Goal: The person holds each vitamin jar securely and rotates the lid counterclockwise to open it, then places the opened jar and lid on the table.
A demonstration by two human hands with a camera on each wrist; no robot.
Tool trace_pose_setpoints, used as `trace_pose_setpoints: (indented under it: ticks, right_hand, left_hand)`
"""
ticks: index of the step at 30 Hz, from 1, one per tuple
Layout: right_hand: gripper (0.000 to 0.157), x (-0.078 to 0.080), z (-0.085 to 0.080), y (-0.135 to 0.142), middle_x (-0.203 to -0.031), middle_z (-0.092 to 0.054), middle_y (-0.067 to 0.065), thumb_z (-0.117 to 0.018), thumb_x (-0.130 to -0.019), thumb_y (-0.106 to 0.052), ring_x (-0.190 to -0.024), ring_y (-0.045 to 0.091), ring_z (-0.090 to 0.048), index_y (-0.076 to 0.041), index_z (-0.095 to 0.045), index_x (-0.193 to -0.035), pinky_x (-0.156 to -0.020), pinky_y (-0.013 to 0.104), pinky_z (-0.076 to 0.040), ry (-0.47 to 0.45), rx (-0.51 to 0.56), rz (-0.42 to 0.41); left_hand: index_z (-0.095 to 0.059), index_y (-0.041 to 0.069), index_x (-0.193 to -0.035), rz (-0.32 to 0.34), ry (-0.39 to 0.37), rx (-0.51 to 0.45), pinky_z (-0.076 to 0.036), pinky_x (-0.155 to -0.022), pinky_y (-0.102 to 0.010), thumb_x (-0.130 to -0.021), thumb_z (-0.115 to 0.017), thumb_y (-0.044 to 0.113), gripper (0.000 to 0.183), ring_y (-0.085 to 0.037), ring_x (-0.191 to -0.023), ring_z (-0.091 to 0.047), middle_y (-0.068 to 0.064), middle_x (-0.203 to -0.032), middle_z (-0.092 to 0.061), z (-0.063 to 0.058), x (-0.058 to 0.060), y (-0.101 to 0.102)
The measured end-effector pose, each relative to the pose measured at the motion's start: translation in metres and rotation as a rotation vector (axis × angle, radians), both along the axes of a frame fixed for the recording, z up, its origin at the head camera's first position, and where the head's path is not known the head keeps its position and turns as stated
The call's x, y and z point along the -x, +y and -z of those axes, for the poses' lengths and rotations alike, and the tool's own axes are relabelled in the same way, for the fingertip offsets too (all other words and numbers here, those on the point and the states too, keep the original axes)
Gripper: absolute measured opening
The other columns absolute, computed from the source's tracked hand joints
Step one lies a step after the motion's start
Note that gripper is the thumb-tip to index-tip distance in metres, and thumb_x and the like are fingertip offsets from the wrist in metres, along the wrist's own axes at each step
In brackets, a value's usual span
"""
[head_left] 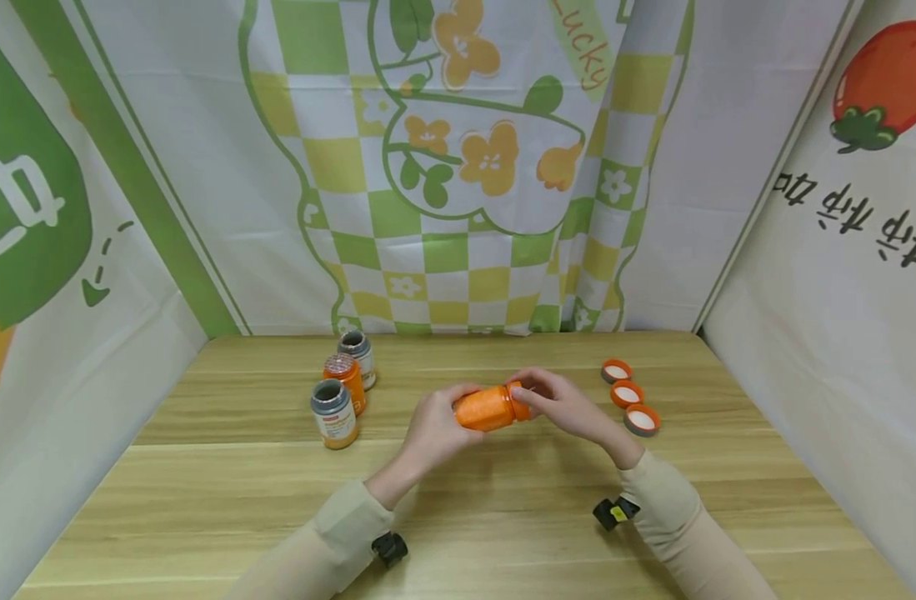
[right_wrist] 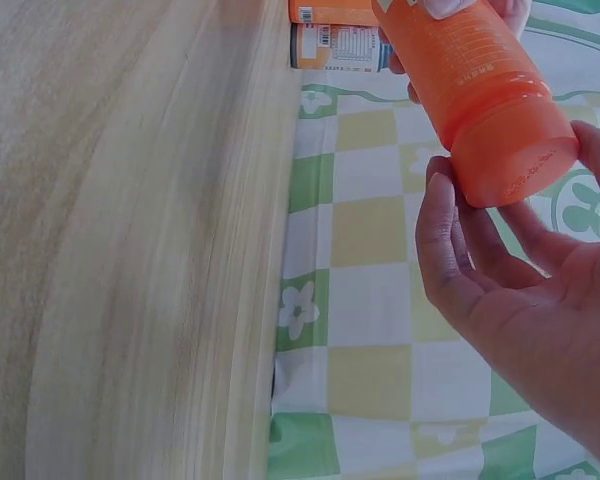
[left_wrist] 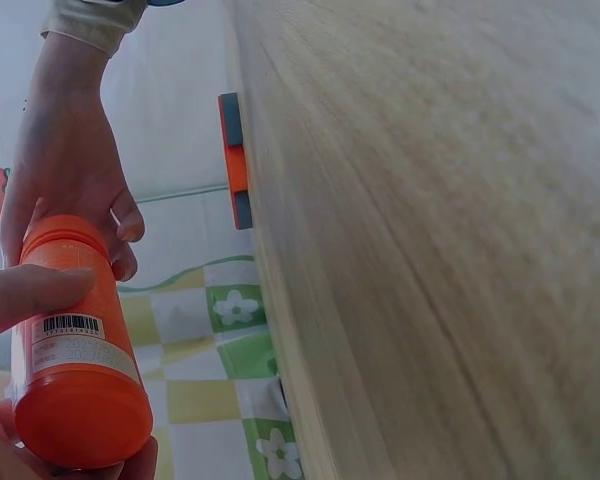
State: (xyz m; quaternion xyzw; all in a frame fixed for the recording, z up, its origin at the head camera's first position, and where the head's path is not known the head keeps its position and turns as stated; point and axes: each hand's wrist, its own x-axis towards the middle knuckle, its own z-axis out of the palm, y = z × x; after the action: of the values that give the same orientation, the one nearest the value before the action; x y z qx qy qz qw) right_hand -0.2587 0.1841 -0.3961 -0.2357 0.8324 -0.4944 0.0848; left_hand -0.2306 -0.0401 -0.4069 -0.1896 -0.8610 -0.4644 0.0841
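Above the middle of the table, my left hand grips an orange bottle round its body. The bottle lies nearly sideways, its capped end toward the right. My right hand holds the orange cap, thumb on one side and curled fingers on the other. That cap sits on the bottle's neck. A white label with a barcode shows near the bottle's base in the left wrist view. Part of the left hand is cut off at that view's edge.
At the left stand a front grey-necked jar, an orange bottle and a rear grey-necked jar, all uncapped. Three orange-and-grey lids lie in a row at the right. A patterned curtain hangs behind the wooden table.
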Motion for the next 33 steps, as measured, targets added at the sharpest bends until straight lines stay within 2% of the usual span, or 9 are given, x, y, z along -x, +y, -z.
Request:
trace_pose_setpoints:
  ticks: [5,10,13,18,23,30,33]
  right_hand:
    - [0.031,-0.0004,-0.0006,0.0009,-0.12,-0.06,0.012,-0.055,-0.096,-0.025,-0.101,0.024,-0.061,-0.012,-0.056,-0.125,-0.078,0.044,-0.054,0.043,-0.018,-0.024]
    - [0.033,-0.0015,-0.0031,0.0006,-0.122,-0.059,0.015,-0.059,-0.094,-0.016,-0.109,0.034,-0.057,-0.007,-0.056,-0.125,-0.082,0.042,-0.052,0.081,-0.01,-0.047]
    - [0.032,-0.0025,-0.0052,0.0,-0.121,-0.06,0.014,-0.061,-0.092,-0.014,-0.11,0.034,-0.057,-0.007,-0.056,-0.124,-0.084,0.037,-0.051,0.105,-0.002,-0.062]
    - [0.034,-0.0034,-0.0045,0.0014,-0.12,-0.059,0.012,-0.065,-0.089,-0.013,-0.11,0.033,-0.056,-0.009,-0.057,-0.122,-0.085,0.032,-0.052,0.12,0.075,-0.11]
    - [0.037,-0.0058,-0.0048,0.0017,-0.121,-0.057,0.015,-0.067,-0.087,-0.009,-0.111,0.038,-0.054,-0.005,-0.056,-0.122,-0.084,0.033,-0.054,0.108,0.147,-0.143]
    - [0.04,-0.0045,-0.0015,0.0034,-0.123,-0.056,0.014,-0.068,-0.086,-0.011,-0.109,0.023,-0.057,-0.005,-0.055,-0.124,-0.083,0.033,-0.054,0.112,0.172,-0.125]
    - [0.042,-0.0044,-0.0005,0.0046,-0.125,-0.055,0.016,-0.068,-0.086,-0.011,-0.109,0.022,-0.058,-0.004,-0.054,-0.125,-0.083,0.033,-0.054,0.101,0.185,-0.115]
  left_hand:
    - [-0.067,0.009,-0.111,0.012,-0.001,0.001,-0.047,-0.073,-0.035,-0.059,-0.085,0.007,0.054,-0.017,-0.084,-0.059,-0.006,-0.1,-0.07,0.0013,0.0008,-0.0011]
    - [-0.068,0.009,-0.109,0.025,0.008,-0.001,-0.047,-0.073,-0.034,-0.059,-0.086,0.009,0.053,-0.017,-0.084,-0.059,-0.006,-0.1,-0.07,0.0032,0.0017,-0.0023]
    - [-0.068,0.008,-0.109,0.033,0.008,-0.004,-0.047,-0.074,-0.035,-0.06,-0.086,0.009,0.053,-0.017,-0.085,-0.059,-0.006,-0.1,-0.07,0.0038,0.0016,-0.0029]
    - [-0.067,0.009,-0.111,0.035,-0.016,-0.013,-0.047,-0.076,-0.035,-0.061,-0.086,0.008,0.053,-0.018,-0.086,-0.059,-0.005,-0.102,-0.069,0.0029,0.0,-0.0037]
    - [-0.067,0.009,-0.111,0.035,-0.033,-0.011,-0.047,-0.076,-0.035,-0.061,-0.086,0.01,0.054,-0.017,-0.086,-0.059,-0.006,-0.103,-0.069,0.0026,-0.0002,-0.004]
    - [-0.066,0.008,-0.113,0.013,-0.053,-0.011,-0.047,-0.074,-0.034,-0.061,-0.085,0.009,0.056,-0.018,-0.085,-0.059,-0.006,-0.102,-0.069,0.0008,-0.0006,-0.004]
    - [-0.066,0.008,-0.112,0.003,-0.047,-0.009,-0.047,-0.074,-0.034,-0.06,-0.085,0.009,0.056,-0.018,-0.085,-0.059,-0.006,-0.102,-0.069,0.0007,-0.0006,-0.0044]
